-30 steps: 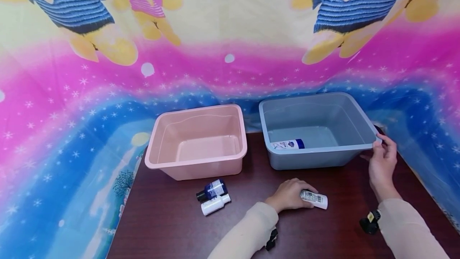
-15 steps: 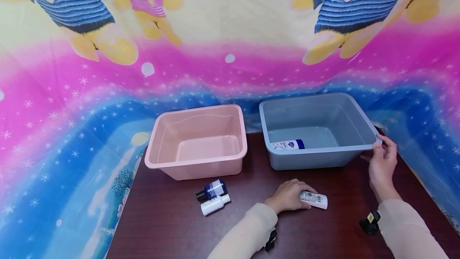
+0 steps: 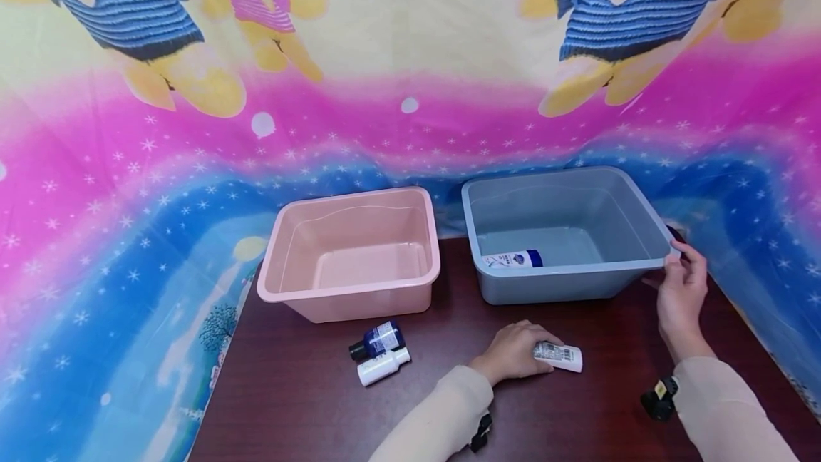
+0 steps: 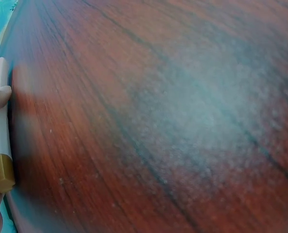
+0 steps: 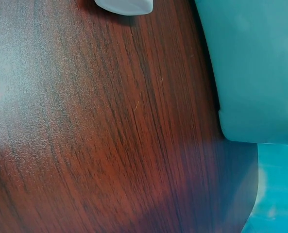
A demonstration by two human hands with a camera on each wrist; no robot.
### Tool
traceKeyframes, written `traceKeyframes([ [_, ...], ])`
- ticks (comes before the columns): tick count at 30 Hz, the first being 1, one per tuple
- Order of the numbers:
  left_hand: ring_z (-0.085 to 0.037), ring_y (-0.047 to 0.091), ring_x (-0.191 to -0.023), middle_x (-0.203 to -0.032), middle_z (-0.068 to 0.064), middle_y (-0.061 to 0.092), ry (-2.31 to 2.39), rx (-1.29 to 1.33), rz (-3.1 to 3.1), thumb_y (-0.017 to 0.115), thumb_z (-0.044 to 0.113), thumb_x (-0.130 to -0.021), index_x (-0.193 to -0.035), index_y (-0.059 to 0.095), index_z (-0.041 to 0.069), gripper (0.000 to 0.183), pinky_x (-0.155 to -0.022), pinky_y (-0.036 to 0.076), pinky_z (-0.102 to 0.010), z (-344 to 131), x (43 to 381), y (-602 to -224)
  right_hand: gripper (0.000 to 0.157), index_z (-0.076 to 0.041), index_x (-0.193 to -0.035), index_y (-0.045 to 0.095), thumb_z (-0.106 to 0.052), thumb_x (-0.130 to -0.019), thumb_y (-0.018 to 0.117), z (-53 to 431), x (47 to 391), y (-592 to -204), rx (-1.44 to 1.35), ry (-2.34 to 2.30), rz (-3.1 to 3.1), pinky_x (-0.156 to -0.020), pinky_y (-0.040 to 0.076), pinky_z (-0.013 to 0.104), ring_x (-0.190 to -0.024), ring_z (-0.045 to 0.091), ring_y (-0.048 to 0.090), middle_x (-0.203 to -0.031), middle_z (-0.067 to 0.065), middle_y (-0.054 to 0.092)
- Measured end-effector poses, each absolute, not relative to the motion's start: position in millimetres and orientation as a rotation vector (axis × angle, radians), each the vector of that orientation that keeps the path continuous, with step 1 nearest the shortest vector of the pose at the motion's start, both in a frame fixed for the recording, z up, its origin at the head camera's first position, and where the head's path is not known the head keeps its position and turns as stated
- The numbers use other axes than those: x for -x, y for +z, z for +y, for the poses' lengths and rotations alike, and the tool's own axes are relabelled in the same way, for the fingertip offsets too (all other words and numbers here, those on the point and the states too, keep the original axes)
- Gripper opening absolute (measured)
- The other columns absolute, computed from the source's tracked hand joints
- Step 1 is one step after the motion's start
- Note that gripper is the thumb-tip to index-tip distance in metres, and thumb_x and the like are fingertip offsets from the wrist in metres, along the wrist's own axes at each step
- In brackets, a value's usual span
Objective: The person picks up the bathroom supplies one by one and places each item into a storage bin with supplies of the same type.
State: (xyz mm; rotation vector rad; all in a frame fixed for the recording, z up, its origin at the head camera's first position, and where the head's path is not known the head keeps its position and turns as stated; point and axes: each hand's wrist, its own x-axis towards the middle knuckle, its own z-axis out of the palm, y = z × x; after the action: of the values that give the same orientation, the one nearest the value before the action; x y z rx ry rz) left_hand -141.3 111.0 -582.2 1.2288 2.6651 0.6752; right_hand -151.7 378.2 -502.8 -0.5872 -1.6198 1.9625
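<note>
My left hand (image 3: pixel 516 351) grips a white bottle (image 3: pixel 561 357) that lies on its side near the front middle of the table. Its label with a barcode faces up. In the left wrist view the bottle's gold cap (image 4: pixel 1 173) shows at the left edge, with a fingertip against the white body. At the right, my right hand (image 3: pixel 683 294) holds the rim corner of a grey-blue basin (image 3: pixel 577 284), thumb on the near side. Inside that basin lies a white tube with a blue cap (image 3: pixel 514 259). The right wrist view shows the basin's outer wall (image 5: pixel 260 73).
A pink basin (image 3: pixel 365 303) stands left of the grey-blue one. In front of it, a dark blue bottle with a black cap (image 3: pixel 380 340) and a small white bottle (image 3: pixel 383 366) lie side by side on the dark wood table (image 3: pixel 288 391). A printed cloth (image 3: pixel 398 41) hangs behind.
</note>
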Motion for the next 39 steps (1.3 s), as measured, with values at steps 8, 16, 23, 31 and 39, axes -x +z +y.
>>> traceKeyframes([
  [8,0.008,0.049,-0.1,-0.119,0.023,0.063,0.7,-1.253,2.666,0.081,0.039,-0.082,-0.123,0.069,0.037,0.043,-0.084,0.034,-0.007,108.0,139.0,-581.0,0.033,-0.023,-0.136,0.051,-0.014,-0.105,0.046,378.5,152.4,-503.5,0.6,1.967,-1.606,-0.063,0.051,0.014,-0.096,0.009,0.056,-0.122,-0.003,0.052],
  [16,0.01,0.047,-0.101,-0.12,0.023,0.062,0.725,-1.315,2.679,0.079,0.042,-0.083,-0.124,0.068,0.036,0.043,-0.086,0.032,-0.005,107.1,135.8,-576.4,0.032,-0.022,-0.136,0.052,-0.013,-0.105,0.046,378.5,152.5,-504.7,0.588,1.953,-1.601,-0.062,0.051,0.014,-0.096,0.009,0.056,-0.123,-0.002,0.051],
  [23,0.011,0.045,-0.1,-0.119,0.023,0.062,0.726,-1.358,2.675,0.081,0.041,-0.081,-0.123,0.069,0.037,0.044,-0.085,0.032,-0.004,108.0,133.8,-568.2,0.032,-0.022,-0.135,0.053,-0.012,-0.105,0.046,377.2,152.4,-504.3,0.587,1.935,-1.598,-0.062,0.051,0.014,-0.096,0.01,0.056,-0.121,-0.002,0.053],
  [31,0.011,0.044,-0.099,-0.118,0.024,0.061,0.665,-1.413,2.677,0.08,0.042,-0.081,-0.122,0.069,0.037,0.043,-0.087,0.032,-0.005,107.9,130.6,-557.6,0.032,-0.021,-0.135,0.053,-0.011,-0.105,0.046,378.1,152.8,-504.4,0.564,1.936,-1.594,-0.062,0.051,0.014,-0.095,0.01,0.056,-0.119,-0.002,0.053],
  [39,0.011,0.045,-0.099,-0.117,0.025,0.062,0.695,-1.45,2.707,0.081,0.043,-0.08,-0.121,0.07,0.036,0.043,-0.087,0.031,-0.004,106.3,128.7,-551.2,0.033,-0.02,-0.136,0.053,-0.011,-0.105,0.046,378.8,153.4,-505.2,0.548,1.938,-1.596,-0.063,0.051,0.014,-0.095,0.009,0.057,-0.119,-0.002,0.054],
])
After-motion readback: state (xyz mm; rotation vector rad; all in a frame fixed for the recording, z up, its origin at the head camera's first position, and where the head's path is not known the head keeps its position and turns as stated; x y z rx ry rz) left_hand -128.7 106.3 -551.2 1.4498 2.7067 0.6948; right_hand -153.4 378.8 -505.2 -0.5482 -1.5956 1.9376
